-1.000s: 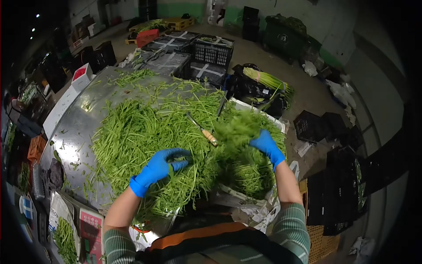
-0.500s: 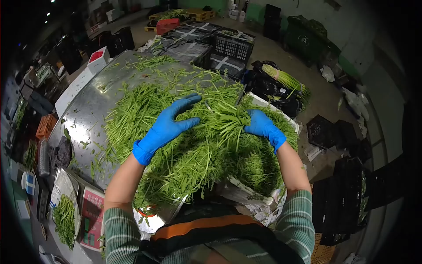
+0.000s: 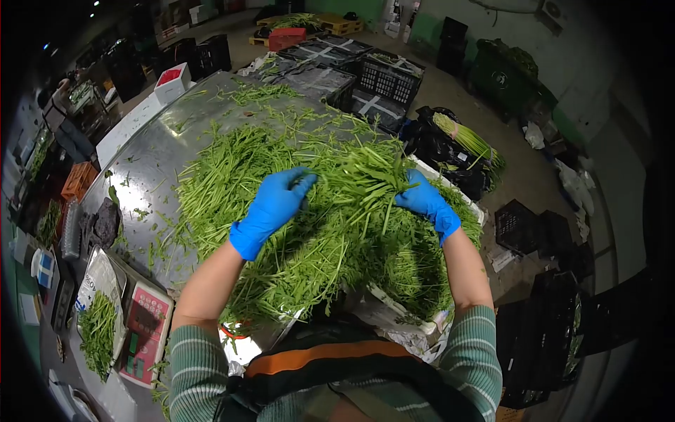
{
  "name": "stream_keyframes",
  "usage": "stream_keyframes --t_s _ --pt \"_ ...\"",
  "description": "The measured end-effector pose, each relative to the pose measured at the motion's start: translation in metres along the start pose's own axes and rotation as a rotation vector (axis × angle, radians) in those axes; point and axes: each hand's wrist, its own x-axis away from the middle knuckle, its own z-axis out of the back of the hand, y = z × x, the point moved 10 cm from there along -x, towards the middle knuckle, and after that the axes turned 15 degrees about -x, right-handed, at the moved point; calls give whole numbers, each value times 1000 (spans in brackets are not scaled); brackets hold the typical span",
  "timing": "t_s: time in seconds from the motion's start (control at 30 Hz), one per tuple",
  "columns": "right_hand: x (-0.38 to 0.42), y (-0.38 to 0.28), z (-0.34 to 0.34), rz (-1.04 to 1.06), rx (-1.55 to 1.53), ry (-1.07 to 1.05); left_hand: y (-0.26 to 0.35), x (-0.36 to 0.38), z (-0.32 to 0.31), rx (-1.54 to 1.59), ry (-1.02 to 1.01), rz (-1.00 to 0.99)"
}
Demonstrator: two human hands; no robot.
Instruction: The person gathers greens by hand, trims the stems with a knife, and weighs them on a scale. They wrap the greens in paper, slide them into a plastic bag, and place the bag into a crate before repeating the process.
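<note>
My right hand [image 3: 426, 202], in a blue glove, is wrapped round the side of a bunch of leafy greens [image 3: 373, 174], its cut stems fanning towards the left. On the left, my other blue-gloved hand, my left hand [image 3: 273, 205], hovers at the pile of greens [image 3: 228, 165] with thumb and fingertips drawn together. Whether a stem sits in that pinch cannot be made out. Loose feathery stems lie under and around both hands. Below my right hand, more greens [image 3: 408, 271] fill a white box [image 3: 480, 211], whose rim shows at the right.
The metal table [image 3: 151, 193] carries scattered leaf bits. At lower left is a pink-faced scale [image 3: 146, 334] with a small heap of greens [image 3: 100, 330] beside it. Black crates [image 3: 390, 81] stand beyond the table. Tied green stalks [image 3: 464, 137] lie on black bags at the right.
My left hand has drawn its spread fingers and thumb together and come down slightly. The right hand keeps hold of its bunch. The whole view has shifted a little.
</note>
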Motion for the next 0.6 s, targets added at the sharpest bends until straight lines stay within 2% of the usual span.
stream_keyframes --t_s 0.03,0.07,0.1,0.13,0.17,0.2,0.23,0.27,0.3,0.37,0.4,0.43,0.47,0.5,0.53,0.57,0.6 --pt "2 -13 3 32 -29 -12 -14 1 16 108 79 88" --pt "15 -25 7 49 92 -92 -31 3 33 217 156 175" --pt "20 -20 6 41 96 -89 -53 -7 32 70 15 170" --pt "26 -25 14 164 -132 12 -51 -10 36 -397 -15 36" --pt "28 -32 15 157 -249 27 -45 -11 30 -863 -40 -107" --pt "30 -40 16 152 -368 43 -37 -8 19 -856 -27 -252" --pt "32 -47 16 149 -485 60 -16 -3 13 -708 -19 -310" --pt "21 -27 8 80 -302 46 8 1 4 -561 -15 -363" --pt "14 -12 1 8 -121 29 18 1 -12 -128 -199 -319" --pt "20 -40 -7 -112 -169 -26 55 7 -23 178 -272 -339" --pt "16 -48 -13 8 -109 -57 62 6 -18 73 -81 -392" --pt "16 -58 -18 127 -48 -86 63 6 -19 77 -80 -388" --pt "18 -64 -15 177 -67 -76 53 2 -18 -36 -57 -259" --pt "15 -54 -15 174 -65 -71 43 -2 -17 -149 -37 -133" --pt "10 -31 -16 88 73 -51 55 2 -2 -269 190 -283" --pt "10 -9 -14 -3 209 -30 48 0 -2 -325 188 -259" --pt "19 -32 -9 -16 63 1 43 0 1 -382 184 -237"
